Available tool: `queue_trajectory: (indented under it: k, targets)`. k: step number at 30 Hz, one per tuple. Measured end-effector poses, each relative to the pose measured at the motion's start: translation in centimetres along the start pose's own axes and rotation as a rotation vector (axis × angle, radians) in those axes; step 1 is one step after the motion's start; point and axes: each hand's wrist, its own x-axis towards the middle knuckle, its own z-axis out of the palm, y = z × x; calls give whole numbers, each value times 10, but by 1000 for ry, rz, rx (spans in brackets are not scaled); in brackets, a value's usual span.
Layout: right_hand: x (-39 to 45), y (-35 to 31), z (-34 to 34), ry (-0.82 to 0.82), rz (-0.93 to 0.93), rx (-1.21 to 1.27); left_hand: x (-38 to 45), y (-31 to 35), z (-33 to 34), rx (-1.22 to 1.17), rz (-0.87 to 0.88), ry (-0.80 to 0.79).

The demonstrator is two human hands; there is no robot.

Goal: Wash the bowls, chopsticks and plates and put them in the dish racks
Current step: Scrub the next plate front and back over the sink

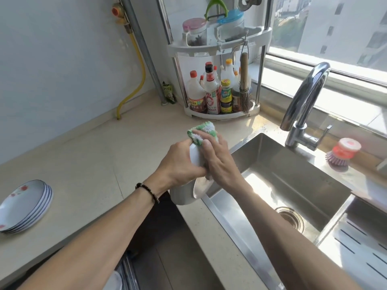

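Left hand [180,164] grips a white bowl [184,193] tilted over the counter edge. Right hand [219,162] presses a green-white cloth [203,132] against it, fingers curled. Bottle labels too blurred to read

Both hands cover most of the upper white bowl [194,156], and the plate stack [25,206] is cut off at the left edge.

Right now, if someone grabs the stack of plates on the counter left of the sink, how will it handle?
The stack of plates looks like several thin glazed plates, so probably heavy for its size and breakable. The glossy rims suggest a slippery grip, worse with wet hands. The plates sit slightly fanned, not flush, so a sideways push on the counter may slide the top ones off.
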Motion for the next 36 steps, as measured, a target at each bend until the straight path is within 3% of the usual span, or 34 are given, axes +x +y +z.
queue_trajectory:
  k: [4, 7, 9, 10, 14, 15, 18, 20, 23, 25, 28, 31, 33, 36]
  targets:
    - [14, 14, -15, 141, 240, 240, -5, 2, -2, -8, 31, 45]
    - [8, -1, 7, 105, 61, 13, 4, 3, 0, -11, 1, 62]
    - [7, -4, 10, 117, 35, 43, 3, 4, -1, 2, -14, 66]
    - [12, -3, 5, 158, 91, 107, 1, 6, -3, 4, 1, 71]
    - [20, 14, -21, 370, 693, 484, -15, 13, -7, -81, 106, 60]
    - [18, 18, -23, 408, 741, 497, -18, 13, -5, -116, 119, 43]
    - [14, 23, -30, 433, 752, 419, -25, 6, -3, -204, 107, -42]
    - [14, 21, -39, 358, 695, 310, -21, 1, -6, -212, 57, -148]
    - [20, 9, -44, 167, 496, 60, -4, 11, -10, -52, -10, -259]
    - [26, 3, -42, 119, 407, 41, 5, 18, -6, 20, 1, -291]
    - [26, 2, -28, 139, 269, 95, 9, 15, 3, 21, 7, -180]
    - [11, 1, -1, 116, 30, -85, 9, 10, 7, -29, -29, -43]
    - [12, 1, -3, 185, 46, -47, 7, 10, 5, -46, -5, -19]
    - [28, 5, -13, 206, 230, 156, 5, 8, 0, -32, -4, 23]
